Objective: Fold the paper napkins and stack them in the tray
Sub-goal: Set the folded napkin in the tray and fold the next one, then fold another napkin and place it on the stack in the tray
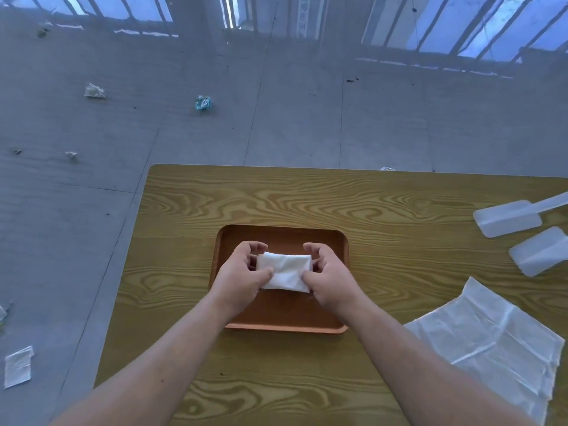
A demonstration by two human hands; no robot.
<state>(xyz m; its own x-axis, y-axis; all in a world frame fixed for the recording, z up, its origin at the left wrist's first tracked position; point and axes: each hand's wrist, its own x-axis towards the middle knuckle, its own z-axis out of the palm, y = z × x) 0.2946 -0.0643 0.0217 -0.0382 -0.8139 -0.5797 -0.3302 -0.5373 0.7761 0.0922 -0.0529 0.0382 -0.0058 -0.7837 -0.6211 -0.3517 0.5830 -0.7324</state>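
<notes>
A folded white paper napkin [285, 272] is held over the middle of a brown rectangular tray [281, 238] on the wooden table. My left hand [242, 278] pinches its left end between thumb and fingers. My right hand [330, 279] pinches the right end the same way. Whether the napkin touches the tray floor I cannot tell. An unfolded white napkin [495, 339] lies flat on the table to the right, near my right forearm.
Two translucent plastic spatula-like pieces [507, 221] [541, 255] lie at the table's right edge. The table's left edge [123, 272] drops to a grey floor with scattered crumpled scraps [93, 91] and a folded paper [18, 365].
</notes>
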